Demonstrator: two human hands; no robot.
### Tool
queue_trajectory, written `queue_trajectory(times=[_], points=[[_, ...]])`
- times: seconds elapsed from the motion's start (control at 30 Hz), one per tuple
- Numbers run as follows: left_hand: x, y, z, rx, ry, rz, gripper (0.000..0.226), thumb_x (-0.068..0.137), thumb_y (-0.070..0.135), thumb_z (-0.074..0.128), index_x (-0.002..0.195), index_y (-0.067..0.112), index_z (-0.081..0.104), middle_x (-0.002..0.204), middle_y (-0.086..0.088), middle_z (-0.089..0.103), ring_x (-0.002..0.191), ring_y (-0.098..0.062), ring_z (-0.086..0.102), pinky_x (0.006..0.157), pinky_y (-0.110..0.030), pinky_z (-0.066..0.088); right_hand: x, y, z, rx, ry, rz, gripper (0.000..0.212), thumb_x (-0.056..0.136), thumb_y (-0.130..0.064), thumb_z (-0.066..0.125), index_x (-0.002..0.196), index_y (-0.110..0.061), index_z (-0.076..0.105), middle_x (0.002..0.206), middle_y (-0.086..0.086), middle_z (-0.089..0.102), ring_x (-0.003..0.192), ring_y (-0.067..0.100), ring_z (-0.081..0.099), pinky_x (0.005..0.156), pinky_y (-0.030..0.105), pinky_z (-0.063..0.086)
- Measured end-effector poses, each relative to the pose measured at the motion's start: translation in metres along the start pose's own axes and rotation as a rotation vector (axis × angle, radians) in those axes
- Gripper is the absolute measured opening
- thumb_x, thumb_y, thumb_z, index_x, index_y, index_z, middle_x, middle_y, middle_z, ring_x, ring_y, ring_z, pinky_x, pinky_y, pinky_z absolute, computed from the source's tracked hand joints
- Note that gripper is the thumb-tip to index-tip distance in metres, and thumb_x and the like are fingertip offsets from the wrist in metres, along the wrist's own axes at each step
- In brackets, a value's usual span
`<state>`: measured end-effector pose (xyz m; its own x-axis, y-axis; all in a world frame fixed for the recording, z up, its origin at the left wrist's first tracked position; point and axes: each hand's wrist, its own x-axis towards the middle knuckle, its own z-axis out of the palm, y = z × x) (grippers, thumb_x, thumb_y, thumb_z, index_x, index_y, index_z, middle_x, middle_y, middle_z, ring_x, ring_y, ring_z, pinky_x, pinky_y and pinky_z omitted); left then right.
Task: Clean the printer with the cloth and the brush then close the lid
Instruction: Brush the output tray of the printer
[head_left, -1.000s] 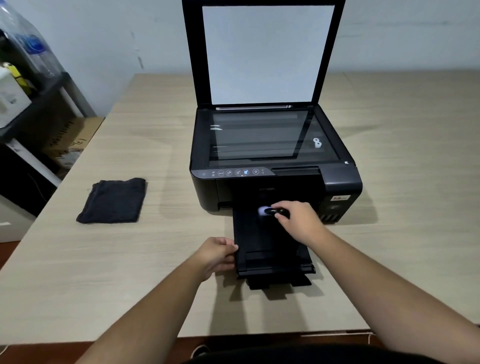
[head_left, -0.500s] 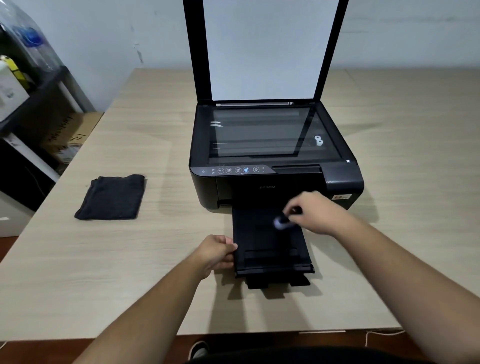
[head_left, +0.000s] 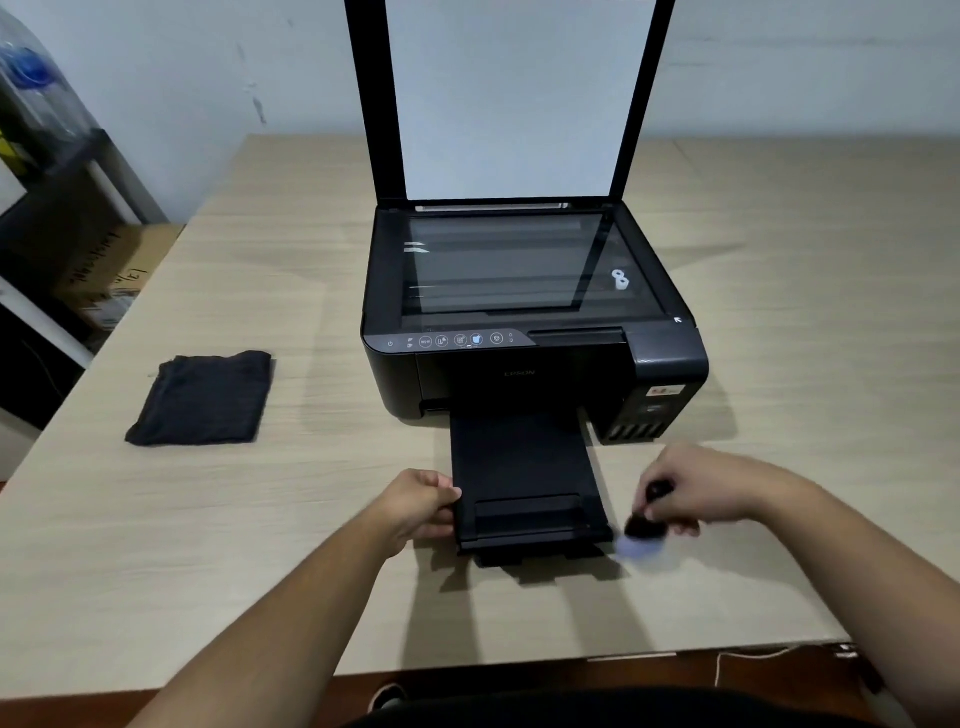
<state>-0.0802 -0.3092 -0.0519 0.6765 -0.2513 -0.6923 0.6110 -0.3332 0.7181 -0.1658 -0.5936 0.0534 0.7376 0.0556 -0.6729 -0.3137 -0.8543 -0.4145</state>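
Observation:
A black printer stands mid-table with its lid raised upright and the scanner glass bare. Its paper output tray is pulled out toward me. My left hand grips the tray's left front edge. My right hand holds a small black brush with pale bristles, blurred, just off the tray's front right corner above the table. A folded dark cloth lies flat on the table to the printer's left, apart from both hands.
The wooden table runs to a white wall behind. A dark shelf unit with a water bottle and a cardboard box stands at the left. A white cable hangs at the table's near right edge.
My right hand has swept the brush from the tray's inner end, near the printer, down and to the right, off the tray's front right corner. My left hand stays on the tray.

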Motion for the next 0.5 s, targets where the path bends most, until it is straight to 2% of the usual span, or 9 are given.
queue_trajectory(times=[0.1,0.13,0.17,0.2,0.3,0.33,0.37,0.43,0.5], points=[[0.000,0.002,0.000,-0.001,-0.002,-0.011,0.017,0.093,0.008,0.054,0.077,0.014,0.049,0.054,0.002,0.049,0.043,-0.008,0.047,0.058,-0.026,0.055,0.026,-0.009,-0.014,0.105,0.488,-0.084,0.012,0.084,-0.012,0.061,0.084,-0.019,0.071,0.055,-0.002,0.064,0.046,0.008,0.057,0.053,0.020,0.047],[0.000,0.002,0.000,-0.001,-0.007,-0.012,0.018,0.093,0.008,0.054,0.077,0.014,0.049,0.057,0.000,0.049,0.045,-0.008,0.047,0.058,-0.026,0.055,0.035,-0.019,-0.010,0.123,0.567,-0.088,0.011,0.084,-0.015,0.062,0.089,-0.020,0.071,0.060,-0.003,0.065,0.051,0.008,0.059,0.057,0.020,0.048],[-0.001,0.002,-0.001,0.001,-0.014,-0.010,0.017,0.093,0.007,0.054,0.077,0.014,0.049,0.059,0.000,0.051,0.046,-0.008,0.049,0.059,-0.025,0.055,0.041,-0.027,-0.002,0.095,0.569,-0.104,0.012,0.084,-0.017,0.062,0.092,-0.021,0.071,0.063,-0.005,0.064,0.055,0.008,0.059,0.061,0.019,0.048],[-0.002,0.002,-0.001,0.005,-0.025,-0.008,0.017,0.093,0.006,0.054,0.078,0.013,0.050,0.063,0.000,0.054,0.050,-0.008,0.053,0.060,-0.025,0.056,0.044,-0.033,0.008,0.034,0.486,-0.127,0.013,0.083,-0.017,0.062,0.093,-0.021,0.071,0.063,-0.007,0.062,0.054,0.005,0.058,0.060,0.017,0.047],[-0.002,0.000,-0.001,0.011,-0.051,-0.014,0.016,0.092,0.003,0.054,0.079,0.012,0.054,0.074,-0.003,0.062,0.065,-0.011,0.059,0.064,-0.025,0.056,0.027,-0.031,0.023,-0.101,0.033,-0.048,0.013,0.080,-0.010,0.057,0.078,-0.014,0.069,0.056,0.000,0.062,0.039,0.003,0.052,0.051,0.017,0.044],[-0.002,-0.001,-0.002,0.002,-0.051,-0.016,0.017,0.092,0.002,0.054,0.078,0.013,0.055,0.075,-0.003,0.063,0.066,-0.012,0.060,0.064,-0.026,0.055,0.021,-0.026,0.017,-0.157,-0.021,0.022,0.013,0.079,-0.010,0.056,0.073,-0.011,0.067,0.057,0.003,0.062,0.039,0.007,0.052,0.051,0.020,0.044],[-0.002,-0.002,-0.002,-0.008,-0.052,-0.018,0.018,0.092,0.002,0.054,0.078,0.013,0.055,0.075,-0.003,0.063,0.067,-0.012,0.060,0.065,-0.027,0.055,0.018,-0.020,0.009,-0.183,0.017,0.079,0.013,0.079,-0.011,0.056,0.071,-0.008,0.066,0.058,0.005,0.063,0.041,0.010,0.054,0.051,0.022,0.044],[-0.002,-0.002,-0.002,-0.024,-0.055,-0.022,0.019,0.091,0.002,0.055,0.077,0.013,0.054,0.076,-0.003,0.063,0.068,-0.013,0.060,0.065,-0.027,0.054,0.023,-0.019,-0.001,-0.138,0.259,0.113,0.015,0.079,-0.016,0.058,0.074,-0.007,0.068,0.064,0.008,0.067,0.053,0.018,0.060,0.055,0.026,0.049],[-0.003,-0.002,-0.002,-0.037,-0.059,-0.025,0.020,0.091,0.002,0.055,0.076,0.014,0.053,0.076,-0.003,0.061,0.067,-0.013,0.059,0.063,-0.026,0.054,0.035,-0.044,0.011,-0.088,0.427,-0.032,0.015,0.079,-0.023,0.060,0.084,-0.014,0.072,0.083,0.006,0.073,0.076,0.021,0.066,0.071,0.028,0.053]])
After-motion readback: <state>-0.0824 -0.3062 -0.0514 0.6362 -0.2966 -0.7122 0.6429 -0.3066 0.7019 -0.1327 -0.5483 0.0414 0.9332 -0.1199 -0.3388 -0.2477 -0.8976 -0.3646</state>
